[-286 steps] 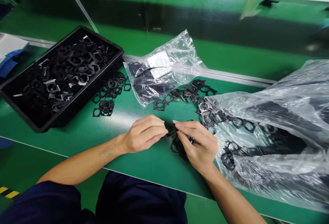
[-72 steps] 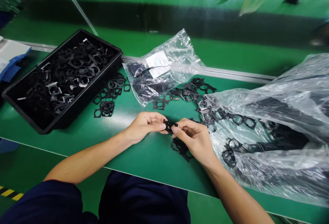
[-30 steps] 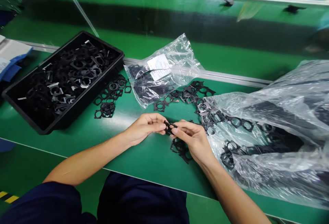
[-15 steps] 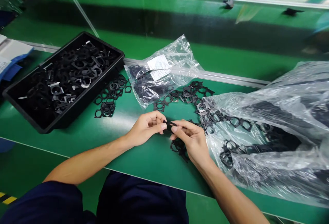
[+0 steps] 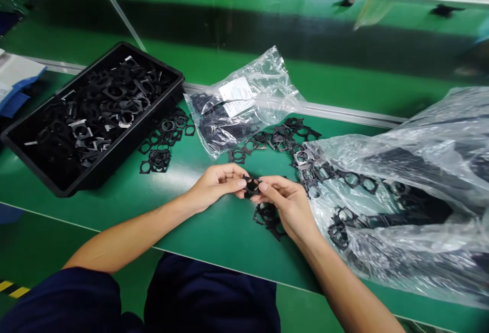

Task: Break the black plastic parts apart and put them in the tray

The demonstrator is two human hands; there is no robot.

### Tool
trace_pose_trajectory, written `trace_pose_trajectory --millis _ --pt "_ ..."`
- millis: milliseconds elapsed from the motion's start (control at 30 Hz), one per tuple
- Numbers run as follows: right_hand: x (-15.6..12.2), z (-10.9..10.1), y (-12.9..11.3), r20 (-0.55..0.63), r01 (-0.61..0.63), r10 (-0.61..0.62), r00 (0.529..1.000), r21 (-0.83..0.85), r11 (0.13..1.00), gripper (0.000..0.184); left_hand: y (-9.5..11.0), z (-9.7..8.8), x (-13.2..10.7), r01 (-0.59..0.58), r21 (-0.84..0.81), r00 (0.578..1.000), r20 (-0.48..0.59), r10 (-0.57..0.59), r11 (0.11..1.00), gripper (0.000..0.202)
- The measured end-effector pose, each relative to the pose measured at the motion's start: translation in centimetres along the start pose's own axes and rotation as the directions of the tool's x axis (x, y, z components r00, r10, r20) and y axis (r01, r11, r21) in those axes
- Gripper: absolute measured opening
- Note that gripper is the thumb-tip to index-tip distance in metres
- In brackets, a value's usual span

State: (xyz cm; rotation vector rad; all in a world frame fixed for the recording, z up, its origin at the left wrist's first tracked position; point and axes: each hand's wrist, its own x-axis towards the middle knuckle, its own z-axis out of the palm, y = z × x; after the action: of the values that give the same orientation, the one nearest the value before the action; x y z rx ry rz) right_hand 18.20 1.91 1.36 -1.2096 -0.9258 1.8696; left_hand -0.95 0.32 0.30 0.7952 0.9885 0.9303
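My left hand [image 5: 217,186] and my right hand [image 5: 288,204] meet above the green table [image 5: 126,195], both pinching one small black plastic ring part [image 5: 251,186] between fingertips. Under my right hand lies a little heap of the same black parts [image 5: 267,217]. More loose black parts [image 5: 290,139] are strewn beyond my hands. A black tray [image 5: 95,114] at the left holds many such parts.
A small clear bag with a white label [image 5: 244,104] lies behind my hands. A large clear plastic bag [image 5: 412,195] of black parts covers the right side. Loose parts [image 5: 162,144] sit beside the tray. A metal rail [image 5: 344,111] separates a green conveyor behind.
Both hands stay together on the small black part, turning it slightly between the fingertips. The view has shifted a little; nothing else has moved.
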Motion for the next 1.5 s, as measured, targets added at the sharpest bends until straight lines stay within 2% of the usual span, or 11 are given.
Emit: trace_pose_trajectory --millis 233,367,433,500,600,833,1000,1100,1267,1367,1500 --pt "-0.2 -0.3 -0.1 0.06 0.044 -0.04 0.997 -0.072 0.996 0.029 -0.3 -0.3 0.0 -0.069 0.082 0.997 -0.015 0.07 0.994 0.029" --pt "-0.4 -0.4 0.0 0.102 0.175 -0.162 0.982 -0.14 0.975 0.02 -0.7 -0.3 -0.3 -0.247 0.264 0.967 0.008 0.254 0.933 0.015" --pt "-0.5 -0.5 0.0 0.111 0.283 -0.265 0.958 -0.206 0.937 0.013 -0.7 -0.3 -0.5 -0.384 0.412 0.91 0.016 0.415 0.826 0.006" --pt "-0.7 -0.4 0.0 0.134 0.369 -0.344 0.929 -0.269 0.89 0.007 -0.7 -0.2 -0.7 -0.505 0.533 0.823 0.062 0.564 0.679 0.003" --pt "-0.8 -0.4 -0.1 0.164 0.438 -0.406 0.899 -0.332 0.836 0.007 -0.5 -0.1 -0.8 -0.594 0.604 0.734 0.135 0.666 0.532 0.006" --pt "-0.8 -0.5 0.2 0.18 0.496 -0.464 0.868 -0.387 0.778 0.012 -0.7 -0.2 -0.9 -0.638 0.639 0.683 0.214 0.698 0.429 0.016" --pt "-0.9 -0.5 0.3 0.19 0.557 -0.535 0.823 -0.452 0.697 0.013 -0.9 -0.1 -1.0 -0.651 0.652 0.647 0.211 0.732 0.388 0.017" --pt "-1.0 -0.4 0.5 0.147 0.56 -0.555 0.819 -0.418 0.715 0.015 -0.8 -0.1 -1.0 -0.663 0.655 0.622 0.214 0.753 0.362 0.017" --pt "-1.3 -0.2 0.6 0.137 0.534 -0.521 0.842 -0.345 0.772 0.038 -1.0 -0.2 -0.8 -0.655 0.631 0.656 0.203 0.727 0.415 0.017" --pt "-1.3 -0.2 0.4 0.163 0.553 -0.54 0.826 -0.425 0.717 0.027 -1.2 -0.2 -0.7 -0.642 0.632 0.674 0.196 0.713 0.433 0.017" --pt "-1.1 -0.4 -0.1 0.244 0.621 -0.598 0.764 -0.531 0.576 0.008 -1.2 0.0 -0.4 -0.65 0.63 0.66 0.192 0.726 0.425 0.011"
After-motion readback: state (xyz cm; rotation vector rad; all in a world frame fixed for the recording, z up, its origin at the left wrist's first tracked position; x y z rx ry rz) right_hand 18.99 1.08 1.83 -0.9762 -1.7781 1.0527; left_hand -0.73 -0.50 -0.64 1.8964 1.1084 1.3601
